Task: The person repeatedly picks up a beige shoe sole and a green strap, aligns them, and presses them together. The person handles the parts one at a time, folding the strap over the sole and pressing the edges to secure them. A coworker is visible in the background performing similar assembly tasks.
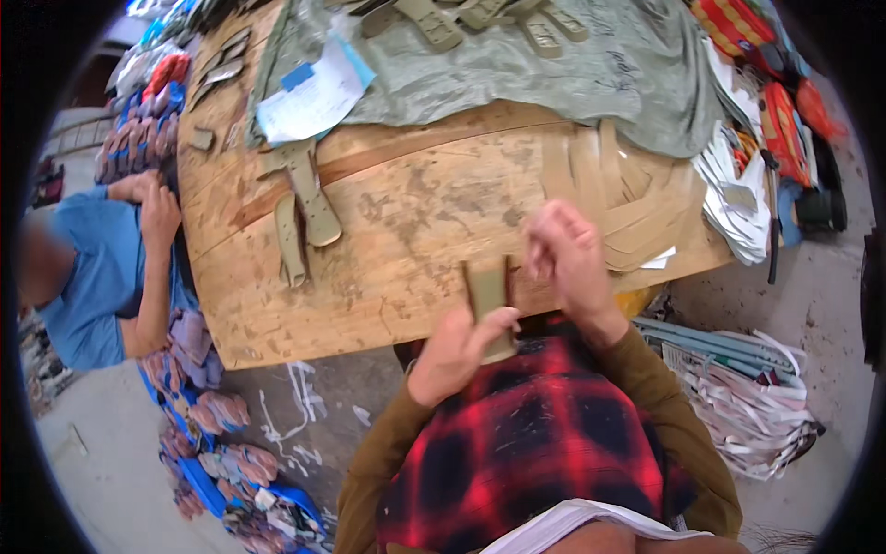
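My left hand point(452, 355) grips an olive-green, stiff-looking piece point(491, 291) with dark brown upright edges, thumb laid across its near part. The piece is at the table's front edge, just above my lap. To its right, my right hand point(565, 245) is raised with fingers curled together. Whatever those fingers may pinch is hidden or too small to name. Farther left on the wooden table point(415, 203) lie similar olive-green pieces with small holes, a longer one point(314, 198) and a narrower one point(289, 240).
A grey-green sheet point(517, 88) covers the far side, bearing papers point(314, 97) and several olive pieces point(429, 23). Tan flat strips point(609, 198) lie at right. Bundled pale straps point(738, 406) are low on the right. A person in blue point(101, 268) sits at left beside bundles point(221, 411).
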A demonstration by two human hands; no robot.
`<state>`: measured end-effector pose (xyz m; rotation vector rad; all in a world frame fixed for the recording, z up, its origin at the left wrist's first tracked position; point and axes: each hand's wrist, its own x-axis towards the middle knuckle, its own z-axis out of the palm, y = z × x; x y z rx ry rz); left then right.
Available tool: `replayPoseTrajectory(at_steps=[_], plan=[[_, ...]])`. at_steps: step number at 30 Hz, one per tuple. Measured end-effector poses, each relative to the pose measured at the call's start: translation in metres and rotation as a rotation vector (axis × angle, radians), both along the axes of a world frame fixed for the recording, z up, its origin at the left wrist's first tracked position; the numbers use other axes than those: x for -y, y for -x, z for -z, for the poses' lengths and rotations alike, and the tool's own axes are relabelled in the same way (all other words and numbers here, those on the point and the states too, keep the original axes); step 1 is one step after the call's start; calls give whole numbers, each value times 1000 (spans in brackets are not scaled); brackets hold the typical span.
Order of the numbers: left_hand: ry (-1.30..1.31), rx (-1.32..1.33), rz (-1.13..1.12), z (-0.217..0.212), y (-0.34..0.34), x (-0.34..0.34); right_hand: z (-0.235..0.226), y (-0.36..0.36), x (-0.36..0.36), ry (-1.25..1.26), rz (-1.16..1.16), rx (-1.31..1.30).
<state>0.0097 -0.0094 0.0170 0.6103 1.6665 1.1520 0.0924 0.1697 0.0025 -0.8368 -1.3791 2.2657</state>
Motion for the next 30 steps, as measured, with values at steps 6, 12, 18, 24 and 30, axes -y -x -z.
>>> replayPoseTrajectory(at_steps=[6,12,18,24,30], plan=[[239,-783,-590,-27,106,35,-9,-42,-81,-1320,-176,273],[-151,-1143,-654,-20,126,39,-1,-50,-78,-1526,-312,380],[-171,176,-177,32,20,-29,-26,-44,-78,-1510,-348,204],[-259,583,-202,28,4,-73,-51,-8,-82,-1025,-652,143],[-202,615,-368,36,17,-50,-44,11,-116,-1416,-568,366]])
